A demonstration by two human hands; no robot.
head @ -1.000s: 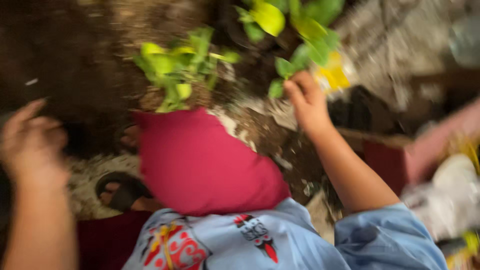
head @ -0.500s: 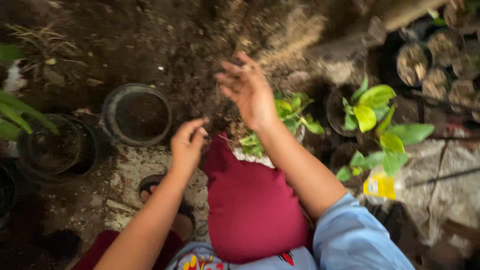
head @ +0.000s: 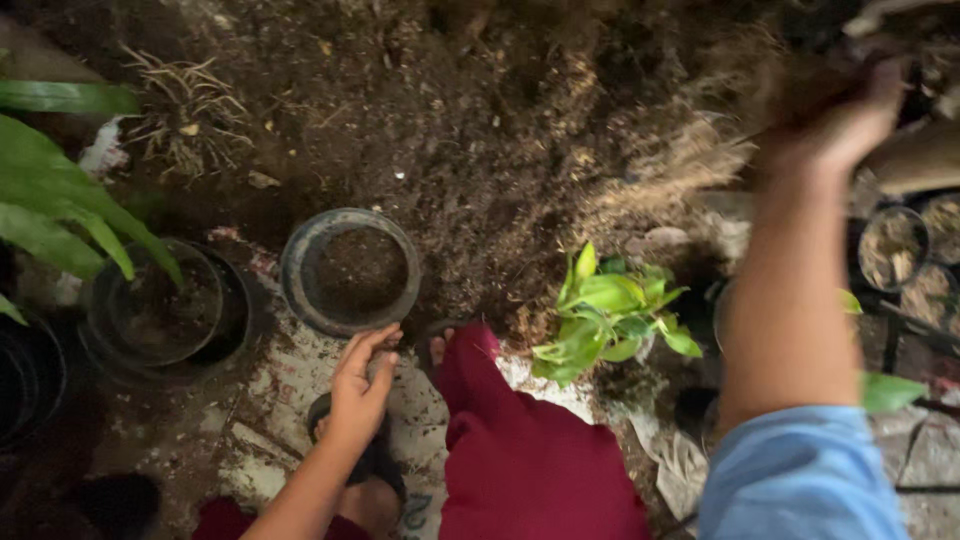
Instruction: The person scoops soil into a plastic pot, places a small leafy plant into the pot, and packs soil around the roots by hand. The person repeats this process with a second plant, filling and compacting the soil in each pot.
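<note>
Pot, black, round and part-filled with dark soil, sits on the ground just ahead of the left hand, whose fingertips reach its near rim; that grip is loose, fingers curved and clenched on nothing. The right hand is raised well apart at upper right, blurred in the head view, and I cannot tell whether its grip is closed on soil or empty. Between the hands a red-clad knee juts forward, with a small leafy plant just beside it. A heap of loose soil spreads beyond the pot, and a second dark pot with long green leaves stands near on the left. My judgement: with only fingertips on the rim, the pot could tip and spill if pulled; the knee is close enough to crush the plant's leaves.
</note>
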